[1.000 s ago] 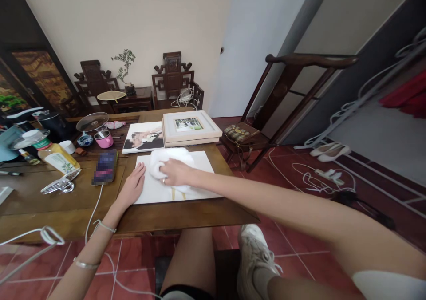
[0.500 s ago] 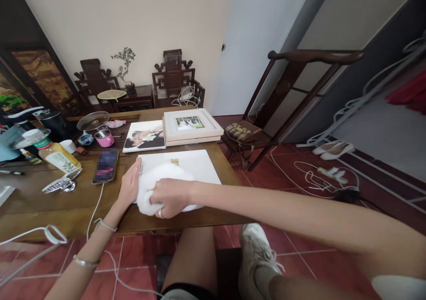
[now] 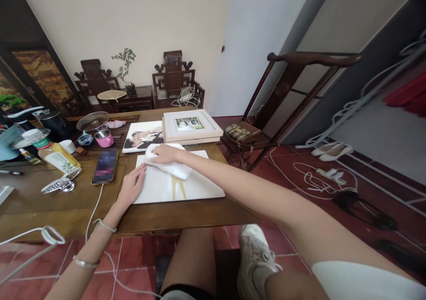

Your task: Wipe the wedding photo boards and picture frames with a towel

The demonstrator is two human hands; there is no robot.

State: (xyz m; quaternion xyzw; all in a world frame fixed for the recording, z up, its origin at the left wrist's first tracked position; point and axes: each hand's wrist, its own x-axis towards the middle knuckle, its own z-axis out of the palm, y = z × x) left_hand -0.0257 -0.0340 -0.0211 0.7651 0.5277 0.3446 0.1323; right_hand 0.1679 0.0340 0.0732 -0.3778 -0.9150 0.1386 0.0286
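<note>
The wooden bench (image 3: 49,207) is seen across the left and middle of the view. A white panel (image 3: 203,182) is laid flat on its near right part, close to the front edge, with a tan mark at its lower middle. Behind the panel a stack of pale picture frames (image 3: 191,129) is set. A photo print (image 3: 141,138) is laid just left of the stack.

A white cloth (image 3: 178,170) is bunched at the panel's far left corner and trails toward its middle. The cloth is gripped by the right hand (image 3: 164,153), palm down, fingers curled shut over the bunched end, and is pressed onto the panel.

The left hand (image 3: 131,187) is laid flat and open, fingers straight and nearly together. Its fingertips are rested on the panel's left edge and its heel on the bench. Nothing is held by it.

A yellow bottle (image 3: 58,157) is laid on its side well left of the hands. A phone (image 3: 105,166) is placed face up just left of the left hand, with a white cable (image 3: 95,204) plugged into its near end. A pink cup (image 3: 104,139) is set behind the phone.
</note>
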